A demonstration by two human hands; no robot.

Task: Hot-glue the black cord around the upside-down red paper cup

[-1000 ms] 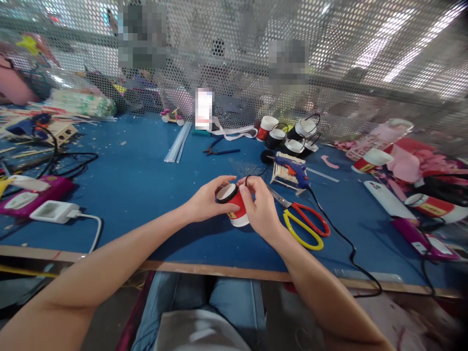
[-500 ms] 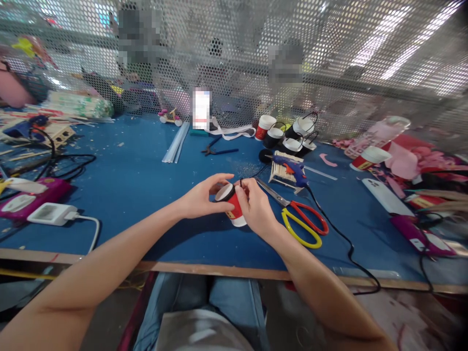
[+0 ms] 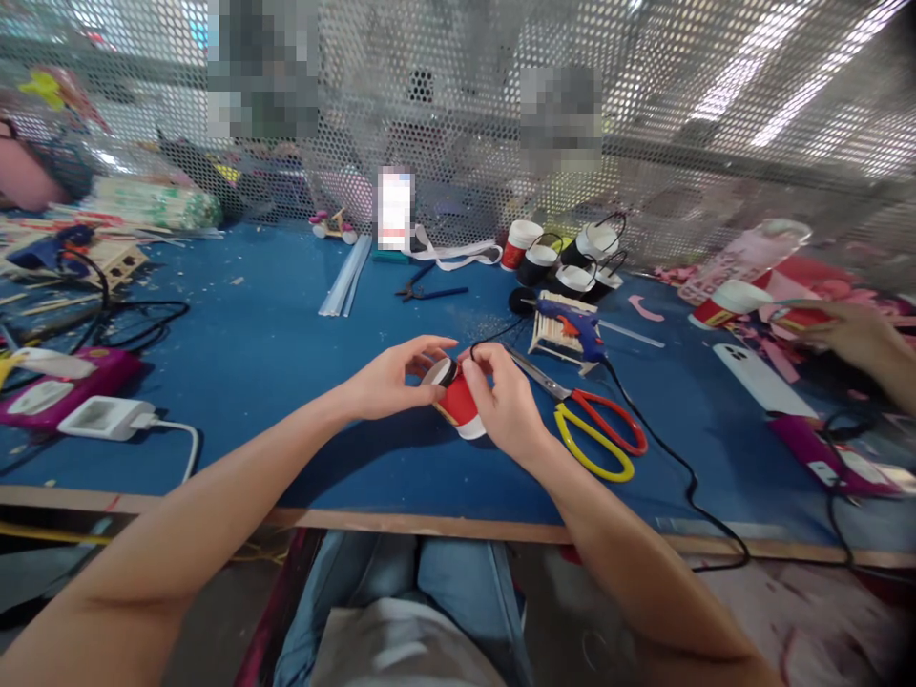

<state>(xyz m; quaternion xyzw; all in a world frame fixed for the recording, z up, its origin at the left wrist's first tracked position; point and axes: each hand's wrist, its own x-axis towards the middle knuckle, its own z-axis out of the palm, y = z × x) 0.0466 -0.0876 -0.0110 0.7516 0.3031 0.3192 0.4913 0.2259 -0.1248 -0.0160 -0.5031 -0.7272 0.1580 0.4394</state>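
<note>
A red paper cup (image 3: 462, 403) with a white base and a black band at its rim tilts between my hands over the blue table. My left hand (image 3: 393, 379) grips the cup's rim side with thumb and fingers. On the cup's right side, my right hand (image 3: 505, 396) is closed around it, with a black cord (image 3: 493, 338) rising by its fingertips. Large scissors (image 3: 597, 429) with red and yellow handles lie just right of my right hand. Behind them a blue glue gun (image 3: 576, 324) rests on a small stick rack (image 3: 552, 336).
Several cups (image 3: 542, 260) with black cords stand at the back. Pliers (image 3: 429, 289) and clear glue sticks (image 3: 346, 279) lie behind my hands. Power strips (image 3: 53, 391) are at both sides. Another person's hand (image 3: 855, 334) reaches in from the right.
The cup has turned slightly in my hands, and its black band shows differently. Another person's hand has come in at the right, by the red and pink pieces.
</note>
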